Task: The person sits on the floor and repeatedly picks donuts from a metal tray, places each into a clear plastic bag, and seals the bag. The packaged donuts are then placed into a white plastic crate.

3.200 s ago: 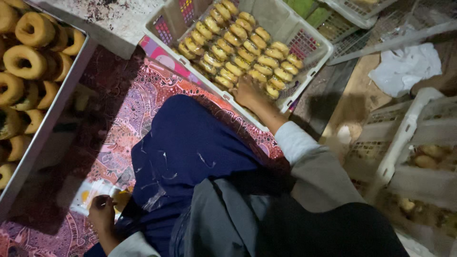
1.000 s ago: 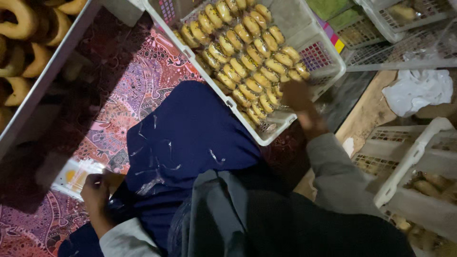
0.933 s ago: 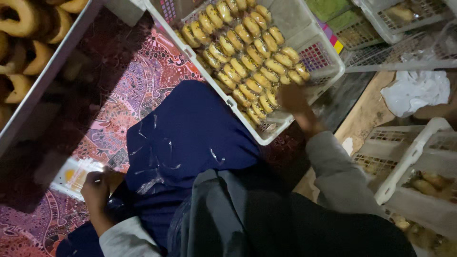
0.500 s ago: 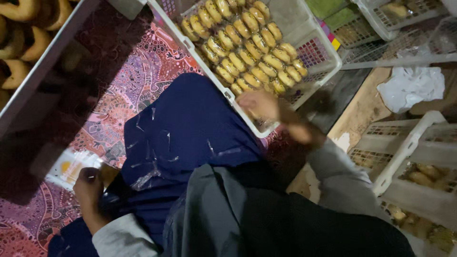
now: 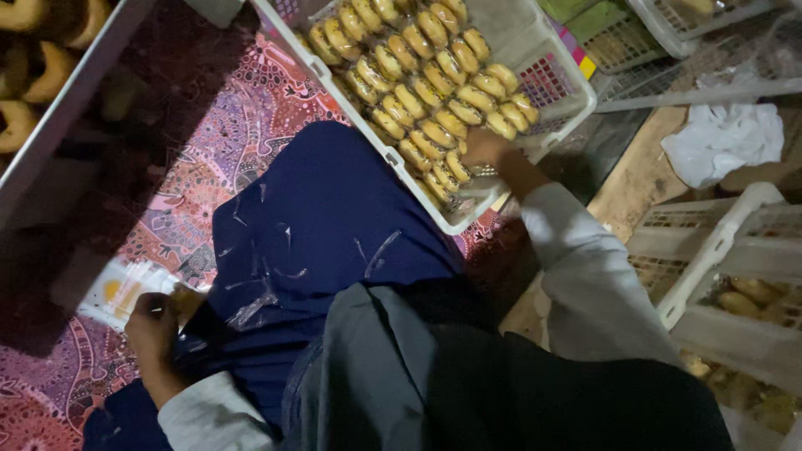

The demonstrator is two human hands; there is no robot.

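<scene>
Right hand (image 5: 486, 150) sets wrapped pastries (image 5: 428, 92) (in rows) into white crate (image 5: 576, 83).

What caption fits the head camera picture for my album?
Right hand in a white crate of wrapped pastries, left hand on clear wrappers.

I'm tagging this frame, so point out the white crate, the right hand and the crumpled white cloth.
white crate (image 5: 576, 88), head view, right rim.
right hand (image 5: 484, 150), head view, back of the hand.
white cloth (image 5: 723, 142), head view, middle of the folds.

A small bakery's floor workspace: white plastic crates (image 5: 551, 108) of wrapped pastries at the top, metal tray (image 5: 58, 125) of ring pastries upper left.
</scene>
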